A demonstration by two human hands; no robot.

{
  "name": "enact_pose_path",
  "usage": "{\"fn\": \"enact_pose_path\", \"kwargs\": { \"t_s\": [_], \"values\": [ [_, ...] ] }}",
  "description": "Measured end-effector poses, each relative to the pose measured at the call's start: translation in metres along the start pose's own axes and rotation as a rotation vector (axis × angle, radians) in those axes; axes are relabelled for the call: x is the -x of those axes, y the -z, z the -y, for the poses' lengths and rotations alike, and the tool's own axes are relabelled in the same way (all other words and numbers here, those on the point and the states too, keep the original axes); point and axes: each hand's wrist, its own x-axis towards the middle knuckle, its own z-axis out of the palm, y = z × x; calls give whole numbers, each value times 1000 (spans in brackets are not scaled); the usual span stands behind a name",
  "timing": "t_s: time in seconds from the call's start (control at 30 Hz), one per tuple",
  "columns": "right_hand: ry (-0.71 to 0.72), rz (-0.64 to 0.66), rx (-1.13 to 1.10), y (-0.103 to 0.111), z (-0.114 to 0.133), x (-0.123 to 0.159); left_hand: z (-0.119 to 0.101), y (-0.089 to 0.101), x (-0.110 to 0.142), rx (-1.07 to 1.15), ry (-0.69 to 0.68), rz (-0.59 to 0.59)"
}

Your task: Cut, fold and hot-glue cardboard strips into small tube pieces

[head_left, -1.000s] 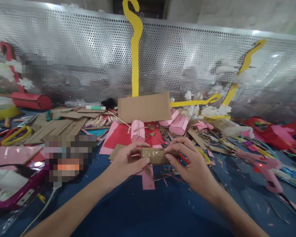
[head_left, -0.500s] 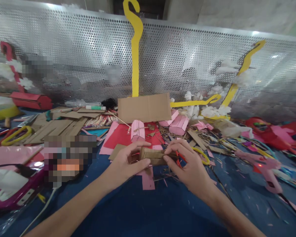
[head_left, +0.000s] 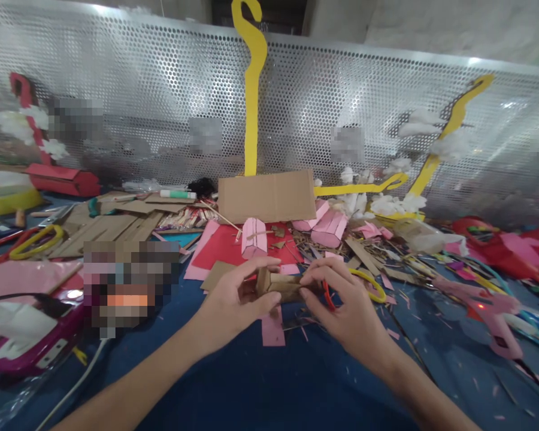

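Pressing evenly along the creases would likely keep the folded cardboard piece point(head_left: 285, 288) square. Left hand point(head_left: 236, 301), partly curled, pinches one end; right hand point(head_left: 347, 301), more narrowly curled, pinches the other. Piece held above the surface point(head_left: 273, 383), nearer than the pink paper box point(head_left: 254, 244); cardboard panel point(head_left: 269, 196) beyond.

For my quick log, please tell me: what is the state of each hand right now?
Left hand: closed, holding the left end of the folded cardboard piece.
Right hand: closed, holding its right end between thumb and fingers.
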Motion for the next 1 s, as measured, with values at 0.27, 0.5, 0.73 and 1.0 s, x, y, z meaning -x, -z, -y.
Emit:
{"fn": "enact_pose_path", "kwargs": {
  "t_s": [0.27, 0.5, 0.73, 1.0],
  "values": [
    [94, -57, 8, -9, 13, 5, -3, -6, 4, -76, -91, -74],
    [155, -122, 6, -7, 14, 6, -10, -7, 6, -115, -179, -126],
    [222, -140, 17, -8, 17, 7, -13, -8, 12, -257, -278, -157],
    [203, -132, 13, -8, 17, 7, -14, -6, 13, -475, -348, -246]
  ]
}}
